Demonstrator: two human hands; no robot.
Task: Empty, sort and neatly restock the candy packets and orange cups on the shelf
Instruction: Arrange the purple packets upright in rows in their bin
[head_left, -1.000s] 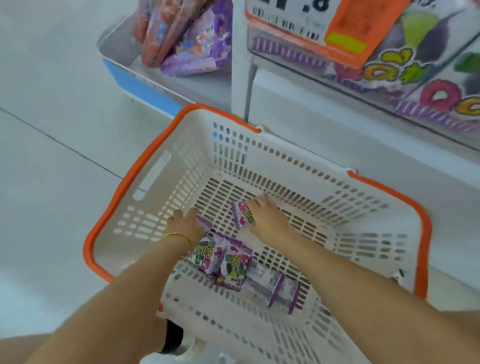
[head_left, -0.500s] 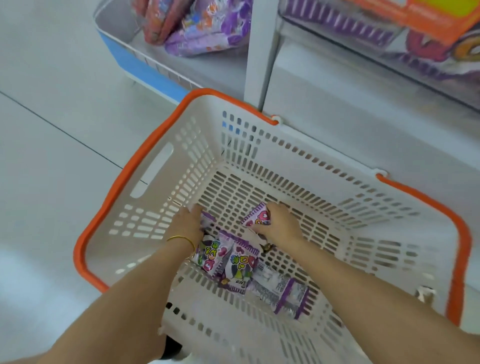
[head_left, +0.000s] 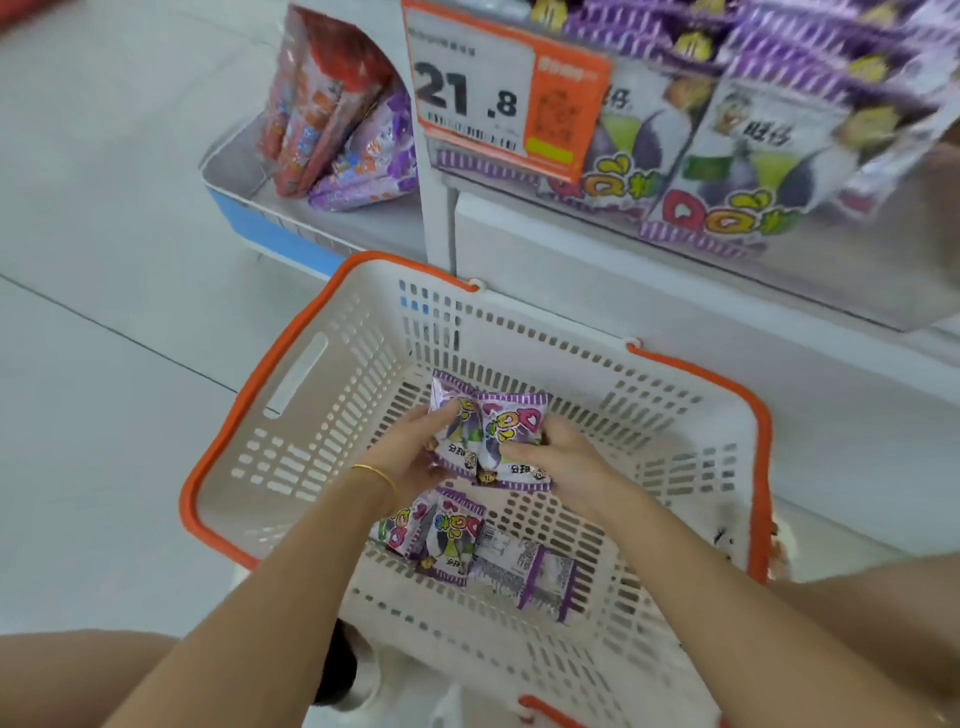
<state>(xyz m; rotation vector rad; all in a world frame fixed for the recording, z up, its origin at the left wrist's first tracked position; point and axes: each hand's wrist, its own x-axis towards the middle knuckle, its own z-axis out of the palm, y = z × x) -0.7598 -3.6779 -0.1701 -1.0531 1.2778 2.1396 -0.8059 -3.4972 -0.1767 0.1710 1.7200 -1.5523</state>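
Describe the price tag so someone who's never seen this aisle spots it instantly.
From the orange-rimmed basket, look up to the shelf just behind it. At its left end hangs the price tag: the only flat card among purple packets, black 21.8 beside an orange panel.

Pale tiled floor (head_left: 104, 260) beside white shelf (head_left: 571, 270)

White basket (head_left: 322, 431), orange rim, stands just before the shelf (head_left: 571, 249) base. On its slatted bottom, directly under and nearer me than my grip on the held packets (head_left: 511, 426): loose packets (head_left: 452, 540) in a touching row. Beyond the grip, the shelf carries large purple bags (head_left: 727, 156). Far left, red bags (head_left: 311, 104) stand on a lower ledge.
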